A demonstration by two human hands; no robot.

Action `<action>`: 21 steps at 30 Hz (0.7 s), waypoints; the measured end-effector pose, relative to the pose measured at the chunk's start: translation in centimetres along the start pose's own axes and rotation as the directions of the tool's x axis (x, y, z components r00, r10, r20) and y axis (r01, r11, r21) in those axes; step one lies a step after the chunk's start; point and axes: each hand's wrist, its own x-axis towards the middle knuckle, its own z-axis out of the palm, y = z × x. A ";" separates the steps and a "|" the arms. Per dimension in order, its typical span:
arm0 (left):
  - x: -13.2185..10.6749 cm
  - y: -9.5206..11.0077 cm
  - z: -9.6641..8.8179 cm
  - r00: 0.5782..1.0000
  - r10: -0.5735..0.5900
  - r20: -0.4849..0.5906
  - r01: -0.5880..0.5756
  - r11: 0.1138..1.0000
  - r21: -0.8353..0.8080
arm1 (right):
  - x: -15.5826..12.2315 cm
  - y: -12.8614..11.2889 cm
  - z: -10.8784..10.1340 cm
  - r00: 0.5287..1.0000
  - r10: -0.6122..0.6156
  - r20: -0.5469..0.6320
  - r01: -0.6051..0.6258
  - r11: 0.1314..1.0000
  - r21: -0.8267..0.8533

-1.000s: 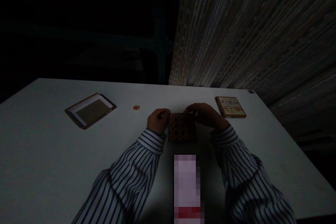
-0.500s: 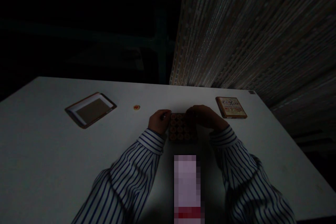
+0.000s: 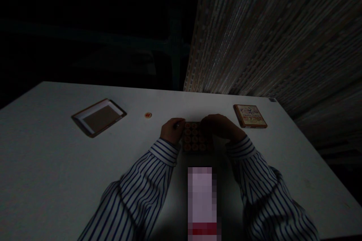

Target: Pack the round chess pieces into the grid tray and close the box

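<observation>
In the dim head view, a small dark tray [image 3: 198,152] lies in front of me, holding several round Chinese chess pieces [image 3: 194,139] set in rows. My left hand [image 3: 172,130] is closed, its thumb and fingers pinched at the tray's far left corner. Over the tray's right side bends my right hand [image 3: 220,126], closed, fingers curled down onto the pieces. It covers part of the rows, and shadow hides what its fingertips hold. A single round chess piece [image 3: 148,115] lies on the table, left of and beyond my left hand.
On the white table [image 3: 70,173], an open shallow box part [image 3: 100,118] lies at the left. A box with a printed picture lid [image 3: 250,116] is at the right. Stacked ribbed sheets [image 3: 240,37] rise behind the table's far edge. A blurred pink patch covers the lower middle.
My right fingers have shifted slightly over the tray's right side. My left hand keeps its place at the corner. The whole view has moved a little.
</observation>
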 end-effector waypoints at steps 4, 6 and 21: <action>0.0 -0.2 0.1 1.000 0.008 0.002 -0.008 1.000 0.010 | -0.1 0.0 0.0 1.000 -0.016 -0.003 0.016 1.000 0.000; 0.1 -0.4 0.1 1.000 0.012 0.001 -0.012 1.000 0.004 | -0.1 0.1 0.0 1.000 -0.020 -0.010 0.020 1.000 0.007; 0.1 -0.3 0.1 1.000 0.011 0.010 -0.012 0.999 0.044 | -0.1 -0.9 -1.0 0.998 0.010 0.066 -0.009 1.000 -0.019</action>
